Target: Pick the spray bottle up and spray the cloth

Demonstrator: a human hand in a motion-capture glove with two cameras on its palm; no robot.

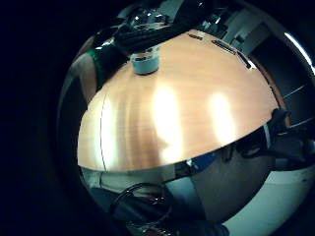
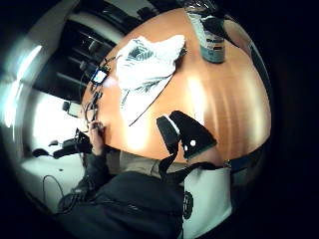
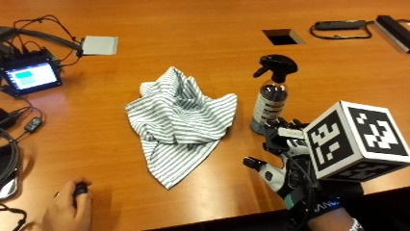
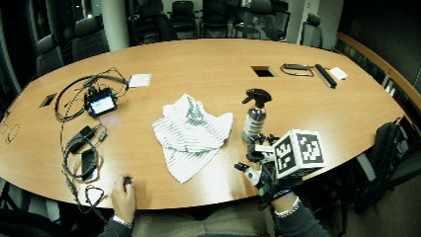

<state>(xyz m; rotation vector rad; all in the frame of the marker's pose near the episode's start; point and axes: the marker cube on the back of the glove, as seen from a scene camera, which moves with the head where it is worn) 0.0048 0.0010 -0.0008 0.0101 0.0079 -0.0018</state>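
Note:
A clear spray bottle with a black trigger head stands upright on the wooden table, right of centre. A crumpled white cloth with grey stripes lies just to its left, a small gap between them. My gloved right hand hovers close in front of the bottle, toward the table's near edge, fingers spread and pointing at the bottle's base without holding it. In the thumb side palm view the bottle and cloth lie beyond my thumb. In the little finger side palm view the bottle's base shows.
A small lit screen with cables sits at the far left, and a grey pad behind it. A square cutout and a black cabled item lie at the back right. The bare left hand rests near the front edge.

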